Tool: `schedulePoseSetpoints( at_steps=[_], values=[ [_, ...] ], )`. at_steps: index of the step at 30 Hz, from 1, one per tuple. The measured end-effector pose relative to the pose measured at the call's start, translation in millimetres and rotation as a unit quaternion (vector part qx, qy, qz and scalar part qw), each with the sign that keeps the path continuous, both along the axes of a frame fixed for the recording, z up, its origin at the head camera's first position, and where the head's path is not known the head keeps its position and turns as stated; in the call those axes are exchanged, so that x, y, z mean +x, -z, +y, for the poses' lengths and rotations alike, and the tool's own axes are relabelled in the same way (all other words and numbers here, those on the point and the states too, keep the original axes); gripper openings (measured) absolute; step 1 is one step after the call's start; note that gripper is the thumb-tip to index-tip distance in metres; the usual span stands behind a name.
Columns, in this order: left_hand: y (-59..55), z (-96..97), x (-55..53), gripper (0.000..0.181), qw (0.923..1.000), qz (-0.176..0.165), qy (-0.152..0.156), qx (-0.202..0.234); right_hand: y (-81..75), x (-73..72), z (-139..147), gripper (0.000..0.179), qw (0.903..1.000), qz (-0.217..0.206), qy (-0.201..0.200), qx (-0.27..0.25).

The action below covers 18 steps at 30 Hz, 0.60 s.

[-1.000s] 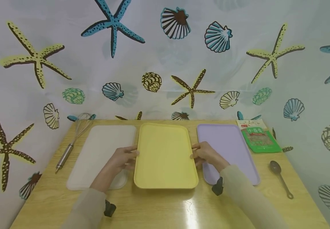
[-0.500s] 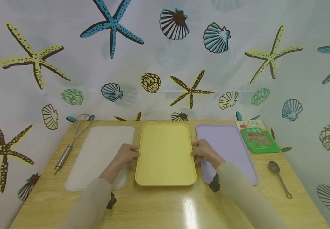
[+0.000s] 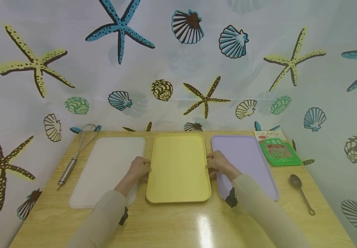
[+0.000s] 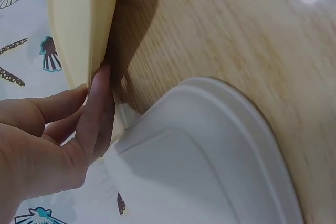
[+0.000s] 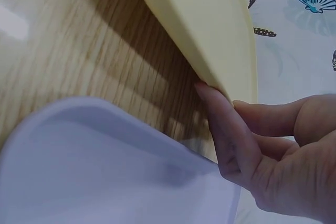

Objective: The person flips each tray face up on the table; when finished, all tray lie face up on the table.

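Note:
Both hands hold a yellow rectangular tray (image 3: pixel 178 168) by its two long sides, in the middle of the head view. My left hand (image 3: pixel 139 168) pinches the left rim; in the left wrist view the thumb lies on the rim and the fingers (image 4: pixel 100 93) curl beneath it. On the opposite rim my right hand (image 3: pixel 222 163) has the same pinch, its fingers (image 5: pixel 223 114) under the edge in the right wrist view. A shadow shows on the wood below the tray in both wrist views. Its surface bears nothing.
A white tray (image 3: pixel 110 168) lies left of the yellow one, a purple tray (image 3: pixel 246 162) to the right. Far left is a whisk (image 3: pixel 70 168). Right of the purple tray lie a green spice packet (image 3: pixel 279 153) and a dark spoon (image 3: pixel 299 187). A patterned curtain (image 3: pixel 178 69) hangs behind the table.
The yellow tray's near edge has dropped a little and its far part widened in the head view, as its tilt changed. Both hands kept their pinch; the left forearm shifted slightly right.

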<state>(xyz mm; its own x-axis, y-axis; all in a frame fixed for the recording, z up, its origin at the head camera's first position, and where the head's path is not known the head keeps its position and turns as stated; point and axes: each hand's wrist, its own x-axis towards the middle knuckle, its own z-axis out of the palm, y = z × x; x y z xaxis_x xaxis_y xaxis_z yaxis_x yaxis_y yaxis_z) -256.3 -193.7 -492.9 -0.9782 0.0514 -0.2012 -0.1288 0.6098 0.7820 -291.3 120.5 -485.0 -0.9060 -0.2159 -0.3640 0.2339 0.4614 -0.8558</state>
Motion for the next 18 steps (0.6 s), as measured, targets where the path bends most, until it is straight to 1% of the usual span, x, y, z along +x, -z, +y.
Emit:
schedulePoseSetpoints(
  at_steps=[4, 7, 12, 18],
  values=[
    [4.3, 1.2, -2.5, 0.044, 0.9997, 0.0, -0.012, -0.02, 1.6, -1.4, -1, 0.055, 1.0, 0.001, 0.004, 0.009],
    [2.7, 3.2, -1.6, 0.044, 0.9993, -0.002, -0.019, -0.032, 4.3, -2.2, -2, 0.054, 0.9999, -0.002, 0.012, 0.011],
    [-2.1, 7.5, 0.2, 0.044, 0.9983, 0.0, -0.02, -0.055, 9.8, -1.7, -4, 0.056, 0.9995, -0.01, 0.026, 0.015],
    [0.3, 8.2, -1.5, 0.042, 0.9952, 0.026, -0.012, -0.094, 9.9, 0.2, -4, 0.054, 0.9991, 0.001, 0.032, 0.026]
  ],
)
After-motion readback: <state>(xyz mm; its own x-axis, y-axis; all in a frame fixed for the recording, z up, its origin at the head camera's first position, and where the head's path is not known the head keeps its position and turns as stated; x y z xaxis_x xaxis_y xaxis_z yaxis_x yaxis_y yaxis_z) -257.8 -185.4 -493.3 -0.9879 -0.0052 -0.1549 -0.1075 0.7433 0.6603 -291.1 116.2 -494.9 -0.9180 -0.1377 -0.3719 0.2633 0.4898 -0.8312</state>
